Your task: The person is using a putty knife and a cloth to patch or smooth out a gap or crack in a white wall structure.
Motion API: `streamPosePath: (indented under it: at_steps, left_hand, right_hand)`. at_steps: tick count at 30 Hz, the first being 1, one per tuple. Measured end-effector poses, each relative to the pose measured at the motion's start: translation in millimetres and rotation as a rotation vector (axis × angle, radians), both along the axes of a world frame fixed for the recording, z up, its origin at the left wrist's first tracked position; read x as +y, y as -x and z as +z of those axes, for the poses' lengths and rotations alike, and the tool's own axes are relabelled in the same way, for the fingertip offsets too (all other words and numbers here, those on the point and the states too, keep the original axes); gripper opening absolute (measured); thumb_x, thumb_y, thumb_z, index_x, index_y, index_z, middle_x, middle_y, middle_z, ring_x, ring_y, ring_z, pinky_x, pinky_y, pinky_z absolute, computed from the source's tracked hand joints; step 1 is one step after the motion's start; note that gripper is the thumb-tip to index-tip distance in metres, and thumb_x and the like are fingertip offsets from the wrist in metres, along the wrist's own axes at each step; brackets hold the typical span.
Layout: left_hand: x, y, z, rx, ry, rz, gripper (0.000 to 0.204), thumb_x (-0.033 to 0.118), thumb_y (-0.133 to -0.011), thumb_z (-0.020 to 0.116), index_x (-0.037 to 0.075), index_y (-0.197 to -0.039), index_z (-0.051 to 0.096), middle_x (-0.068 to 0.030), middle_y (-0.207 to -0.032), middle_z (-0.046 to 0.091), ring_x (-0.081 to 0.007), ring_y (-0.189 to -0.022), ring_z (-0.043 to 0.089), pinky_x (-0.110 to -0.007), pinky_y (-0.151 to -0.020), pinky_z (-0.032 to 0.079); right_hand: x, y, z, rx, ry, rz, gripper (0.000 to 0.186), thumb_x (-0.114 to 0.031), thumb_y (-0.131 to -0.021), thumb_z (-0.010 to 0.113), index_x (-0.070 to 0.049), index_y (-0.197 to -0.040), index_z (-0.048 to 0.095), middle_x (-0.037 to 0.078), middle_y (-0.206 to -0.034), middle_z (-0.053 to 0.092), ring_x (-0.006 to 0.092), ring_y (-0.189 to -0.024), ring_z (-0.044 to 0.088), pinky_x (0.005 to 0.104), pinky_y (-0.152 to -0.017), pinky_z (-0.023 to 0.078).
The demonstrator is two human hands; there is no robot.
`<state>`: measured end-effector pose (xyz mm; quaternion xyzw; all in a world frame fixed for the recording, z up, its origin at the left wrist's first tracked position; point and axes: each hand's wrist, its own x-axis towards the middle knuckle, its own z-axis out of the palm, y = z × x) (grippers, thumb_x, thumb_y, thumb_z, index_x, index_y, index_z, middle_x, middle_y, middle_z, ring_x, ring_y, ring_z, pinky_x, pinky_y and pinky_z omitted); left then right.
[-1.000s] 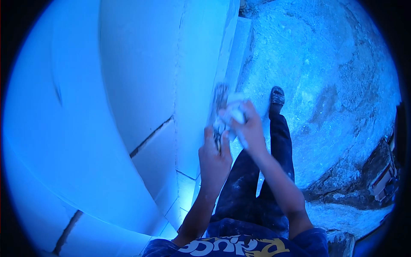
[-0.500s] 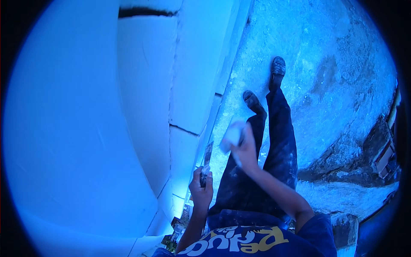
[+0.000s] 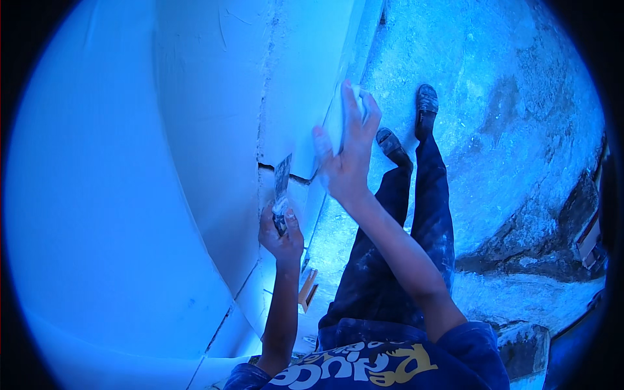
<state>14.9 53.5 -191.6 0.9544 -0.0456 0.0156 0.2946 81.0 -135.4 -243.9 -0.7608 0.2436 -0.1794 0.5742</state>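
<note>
My left hand (image 3: 279, 237) is wrapped round the handle of a smeared metal putty knife (image 3: 282, 179), its blade pointing up beside a dark crack (image 3: 299, 177) in the pale panelled surface (image 3: 214, 97). My right hand (image 3: 348, 156) is raised higher, at the long edge of that surface, with thumb and fingers spread apart. A pale shape shows behind its fingertips; I cannot tell whether it is a separate thing or part of the edge.
Rough, stained floor (image 3: 507, 97) spreads along the right, under my legs and dark shoes (image 3: 426, 104). A small wooden piece (image 3: 307, 292) shows low beside my left forearm. Dark, broken edging with a reddish object (image 3: 588, 244) lies at the far right.
My left hand and the knife have moved up and left. My right hand has risen from over my legs to the edge, its fingers spreading; the white thing it held is no longer clear.
</note>
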Motion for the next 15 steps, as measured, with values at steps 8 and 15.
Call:
streamPosePath:
  at_steps: [8,15]
  left_hand:
    - [-1.3,9.1,-14.4,-0.218,-0.08,0.038,0.041,0.033,-0.097,0.063,-0.005,-0.111,0.059,-0.0108,-0.082,0.064,-0.0173,-0.066,0.06,-0.031,-0.058,0.046]
    - [9.0,10.1,-16.7,-0.214,-0.094,-0.033,0.035,0.029,-0.095,0.064,-0.002,-0.109,0.058,-0.0161,-0.085,0.064,-0.0292,-0.063,0.06,-0.039,-0.053,0.045]
  right_hand:
    - [28.7,26.1,-1.3,-0.042,-0.216,0.088,0.077,-0.028,-0.104,0.05,0.006,-0.159,0.007,0.032,-0.164,0.011,0.0459,-0.153,0.011,0.0524,-0.123,0.012]
    - [22.9,43.1,-1.0,-0.027,-0.749,0.052,0.068,-0.027,-0.109,0.043,0.005,-0.159,0.01,0.025,-0.163,0.023,0.0295,-0.149,0.029,0.0395,-0.12,0.025]
